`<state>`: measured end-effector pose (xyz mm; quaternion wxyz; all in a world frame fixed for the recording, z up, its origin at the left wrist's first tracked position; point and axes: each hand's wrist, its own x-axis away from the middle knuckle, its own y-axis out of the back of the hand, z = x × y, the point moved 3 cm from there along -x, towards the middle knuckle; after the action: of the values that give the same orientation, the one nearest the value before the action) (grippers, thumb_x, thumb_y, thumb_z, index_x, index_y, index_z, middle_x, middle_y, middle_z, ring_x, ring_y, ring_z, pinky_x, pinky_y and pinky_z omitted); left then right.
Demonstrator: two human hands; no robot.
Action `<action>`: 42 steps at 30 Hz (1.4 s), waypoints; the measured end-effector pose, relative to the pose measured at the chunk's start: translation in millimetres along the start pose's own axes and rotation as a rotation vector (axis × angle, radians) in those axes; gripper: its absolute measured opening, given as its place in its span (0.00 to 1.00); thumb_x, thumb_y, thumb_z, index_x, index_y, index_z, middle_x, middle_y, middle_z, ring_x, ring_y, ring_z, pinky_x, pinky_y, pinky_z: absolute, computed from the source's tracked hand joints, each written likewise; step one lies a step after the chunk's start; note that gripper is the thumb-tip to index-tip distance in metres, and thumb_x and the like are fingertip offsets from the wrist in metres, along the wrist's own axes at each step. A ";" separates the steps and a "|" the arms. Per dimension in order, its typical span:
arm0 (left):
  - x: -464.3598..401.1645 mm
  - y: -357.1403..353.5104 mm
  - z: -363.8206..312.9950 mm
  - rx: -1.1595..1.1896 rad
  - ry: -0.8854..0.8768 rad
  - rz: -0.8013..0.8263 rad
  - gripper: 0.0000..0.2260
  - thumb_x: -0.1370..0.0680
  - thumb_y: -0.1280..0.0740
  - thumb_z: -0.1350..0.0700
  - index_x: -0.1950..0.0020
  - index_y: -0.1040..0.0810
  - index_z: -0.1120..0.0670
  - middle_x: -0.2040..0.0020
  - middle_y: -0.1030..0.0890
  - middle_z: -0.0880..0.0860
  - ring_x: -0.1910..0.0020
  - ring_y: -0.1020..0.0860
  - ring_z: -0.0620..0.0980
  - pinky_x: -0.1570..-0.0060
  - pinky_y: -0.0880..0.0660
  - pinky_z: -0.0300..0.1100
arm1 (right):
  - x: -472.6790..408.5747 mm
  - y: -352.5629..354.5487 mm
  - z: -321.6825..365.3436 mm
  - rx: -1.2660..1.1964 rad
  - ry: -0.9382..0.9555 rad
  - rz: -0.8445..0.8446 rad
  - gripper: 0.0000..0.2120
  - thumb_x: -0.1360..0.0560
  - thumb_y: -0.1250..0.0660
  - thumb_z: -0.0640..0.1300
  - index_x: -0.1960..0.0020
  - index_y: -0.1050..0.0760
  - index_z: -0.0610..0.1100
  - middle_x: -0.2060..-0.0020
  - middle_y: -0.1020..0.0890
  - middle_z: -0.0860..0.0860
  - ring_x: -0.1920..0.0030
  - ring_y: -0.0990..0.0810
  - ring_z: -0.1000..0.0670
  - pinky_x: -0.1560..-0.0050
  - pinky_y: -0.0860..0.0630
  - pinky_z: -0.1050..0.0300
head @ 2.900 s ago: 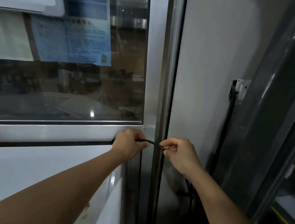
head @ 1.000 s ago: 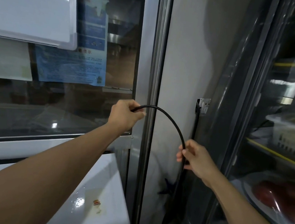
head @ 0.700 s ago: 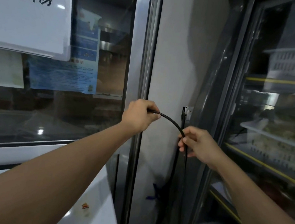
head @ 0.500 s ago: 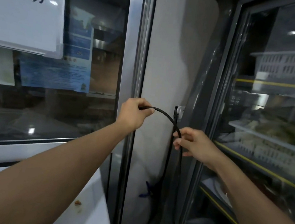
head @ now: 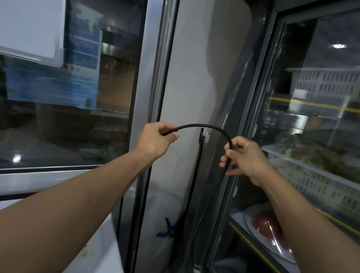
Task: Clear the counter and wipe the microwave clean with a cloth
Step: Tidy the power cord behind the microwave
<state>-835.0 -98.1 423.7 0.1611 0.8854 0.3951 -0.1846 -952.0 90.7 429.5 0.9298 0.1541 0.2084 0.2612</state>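
Observation:
A black power cable (head: 205, 126) arcs between both hands in front of a grey wall. My left hand (head: 155, 139) pinches one end of it at chest height. My right hand (head: 245, 158) grips the cable where it bends down, and from there it drops toward the floor. Behind the arc a wall socket (head: 206, 135) holds a second black cord (head: 194, 183) that hangs straight down. A white appliance top (head: 102, 260), stained, shows at the lower left under my left forearm. No cloth is in view.
A glass window with a metal frame (head: 144, 87) fills the left, with a whiteboard (head: 24, 13) and a blue notice (head: 52, 86) behind it. A glass-door fridge (head: 254, 122) stands at the right, with white baskets (head: 327, 173) and a covered plate (head: 269, 234) inside.
Both hands lifted the cable from the window sill to chest height, and it bowed into an arc. My right hand has slid farther right along it, and my view has turned right.

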 end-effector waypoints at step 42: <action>-52.4 45.0 102.9 -0.215 0.113 -0.073 0.28 0.29 0.26 0.52 0.31 0.30 0.54 0.36 0.25 0.52 0.37 0.27 0.51 0.40 0.28 0.42 | -97.5 -37.8 37.5 -0.301 0.005 -0.262 0.11 0.20 0.46 0.33 0.57 0.34 0.45 0.63 0.23 0.44 0.63 0.20 0.47 0.69 0.20 0.51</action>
<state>-853.8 -204.6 363.2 0.2257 0.8571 0.4528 -0.0970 -994.2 -0.4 476.9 0.9680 -0.0156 0.1874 0.1664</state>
